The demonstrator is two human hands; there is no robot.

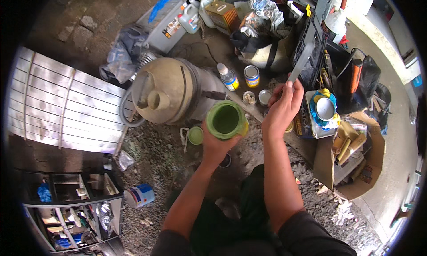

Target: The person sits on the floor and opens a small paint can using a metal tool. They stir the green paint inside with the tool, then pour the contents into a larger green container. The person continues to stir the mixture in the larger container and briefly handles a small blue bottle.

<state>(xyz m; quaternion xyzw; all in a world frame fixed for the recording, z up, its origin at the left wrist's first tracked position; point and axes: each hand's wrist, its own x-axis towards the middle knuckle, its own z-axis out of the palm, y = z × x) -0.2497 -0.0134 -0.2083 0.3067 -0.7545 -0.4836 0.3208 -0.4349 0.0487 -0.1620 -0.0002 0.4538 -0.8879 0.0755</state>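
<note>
My left hand (216, 150) is wrapped round an open green jar (209, 121), its mouth facing up. The inside looks green, but how full it is I cannot tell. To the right, my raised right hand (283, 105) pinches a flat grey strip (303, 61) between thumb and fingers, the strip pointing up and away. A round green lid (195, 136) lies on the ground just left of the jar. Beyond the jar stand a white-capped bottle (228, 79) and a small blue-and-yellow can (251, 76). Closer to my right hand are a small cup (248, 97) and a round tin (265, 96).
A dusty drum-shaped vacuum cleaner (165, 91) stands left of the jar. On the right are a cardboard box (377, 160) of scraps and a black tool bin (367, 71). A blue-and-white can (140, 196) lies near a compartmented case (116, 202). Jugs (190, 20) line the back.
</note>
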